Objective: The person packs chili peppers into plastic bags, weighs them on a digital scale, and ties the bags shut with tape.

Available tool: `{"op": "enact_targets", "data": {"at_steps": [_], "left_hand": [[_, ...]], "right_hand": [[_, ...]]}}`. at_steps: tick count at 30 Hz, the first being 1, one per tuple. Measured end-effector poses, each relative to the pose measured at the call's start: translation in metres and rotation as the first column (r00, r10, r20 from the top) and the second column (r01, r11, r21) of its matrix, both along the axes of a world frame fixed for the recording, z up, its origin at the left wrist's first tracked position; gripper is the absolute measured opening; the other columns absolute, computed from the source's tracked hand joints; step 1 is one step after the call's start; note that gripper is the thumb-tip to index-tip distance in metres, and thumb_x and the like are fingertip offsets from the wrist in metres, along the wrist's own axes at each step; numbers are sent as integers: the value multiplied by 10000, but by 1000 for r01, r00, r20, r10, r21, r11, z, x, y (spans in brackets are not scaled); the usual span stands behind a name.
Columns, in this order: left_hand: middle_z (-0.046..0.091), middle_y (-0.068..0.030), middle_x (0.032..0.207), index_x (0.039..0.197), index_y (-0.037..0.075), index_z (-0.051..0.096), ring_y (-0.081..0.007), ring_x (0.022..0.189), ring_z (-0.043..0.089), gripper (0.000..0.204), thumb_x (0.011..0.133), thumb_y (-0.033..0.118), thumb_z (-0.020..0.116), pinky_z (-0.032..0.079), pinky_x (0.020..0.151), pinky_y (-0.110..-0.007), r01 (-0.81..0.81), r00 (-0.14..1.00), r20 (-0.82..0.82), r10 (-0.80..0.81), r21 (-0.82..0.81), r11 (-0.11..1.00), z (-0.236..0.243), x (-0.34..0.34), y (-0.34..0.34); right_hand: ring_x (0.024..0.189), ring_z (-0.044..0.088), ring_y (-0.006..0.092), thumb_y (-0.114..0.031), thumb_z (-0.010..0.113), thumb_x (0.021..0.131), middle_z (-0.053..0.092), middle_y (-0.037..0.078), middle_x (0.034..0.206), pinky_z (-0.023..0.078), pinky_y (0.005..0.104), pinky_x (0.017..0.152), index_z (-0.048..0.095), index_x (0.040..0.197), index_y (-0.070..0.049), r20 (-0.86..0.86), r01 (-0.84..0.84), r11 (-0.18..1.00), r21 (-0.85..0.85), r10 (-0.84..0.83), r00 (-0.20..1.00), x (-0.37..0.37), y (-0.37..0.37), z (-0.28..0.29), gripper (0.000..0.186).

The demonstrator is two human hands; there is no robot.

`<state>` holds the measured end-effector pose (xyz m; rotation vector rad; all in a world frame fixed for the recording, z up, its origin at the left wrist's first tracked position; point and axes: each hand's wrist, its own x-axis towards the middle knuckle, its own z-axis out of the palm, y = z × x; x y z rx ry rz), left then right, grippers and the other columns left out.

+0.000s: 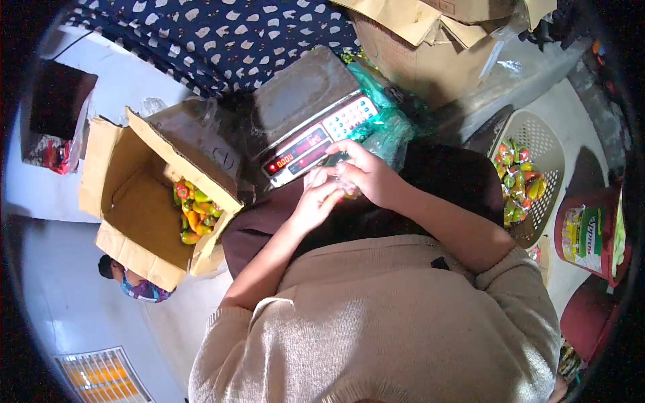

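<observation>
My left hand and my right hand meet just below the weighing scale, both with curled fingers on a small clear plastic bag; what is inside it is too small and partly covered to make out. The scale has a grey metal pan, a red lit display and a keypad facing me. Crumpled green plastic lies at its right. To my left, an open cardboard box tilted toward me holds several red, yellow and green peppers.
A beige perforated basket with bagged peppers stands at my right, beside a maroon bucket. A large cardboard box is at the back right, dark patterned cloth at the back left. Another person is at the lower left, partly behind the open box.
</observation>
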<state>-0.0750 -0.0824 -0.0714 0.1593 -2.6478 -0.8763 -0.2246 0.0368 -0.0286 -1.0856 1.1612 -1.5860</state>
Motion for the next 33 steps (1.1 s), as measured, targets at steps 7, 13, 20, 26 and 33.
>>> {"op": "enact_targets", "data": {"at_steps": [7,13,20,26,33], "left_hand": [[535,2,978,779,180,694,-222,1010,452,92,721,247,672,229,926,-423,-138,988,-114,105,-339,930,19,0,-31],[523,12,960,840,219,695,-208,1009,460,159,695,282,708,231,932,-465,-191,982,-66,179,-393,900,6,-8,-39],[521,-7,1034,877,200,696,-223,1079,419,205,702,133,612,212,943,-439,-212,975,38,218,-116,970,-17,-19,-24],[506,4,962,742,192,683,-225,1042,422,104,671,153,618,201,935,-452,-273,962,-30,271,-137,952,-27,-20,-29],[492,3,947,734,205,671,-228,1044,422,72,677,196,627,190,940,-475,-226,974,-45,223,-327,918,-14,-15,-33]], "right_hand": [[657,354,44,-47,402,909,374,-37,737,319,203,582,453,1036,-88,103,-123,992,42,118,988,29,16,22,143],[640,405,53,-84,421,902,418,-25,700,353,210,595,456,1062,-59,84,-102,993,54,97,992,8,1,-11,166],[742,525,137,-107,459,894,529,52,744,437,280,727,435,1178,-27,415,12,991,132,-66,908,-24,-12,-39,296],[707,489,126,-88,443,885,496,39,718,410,268,690,441,1172,-26,357,-39,984,174,-27,934,-9,-9,-27,294],[637,380,75,-105,438,877,406,-7,684,334,226,608,441,1087,-40,211,-53,985,163,18,977,-1,7,-17,220]]}}
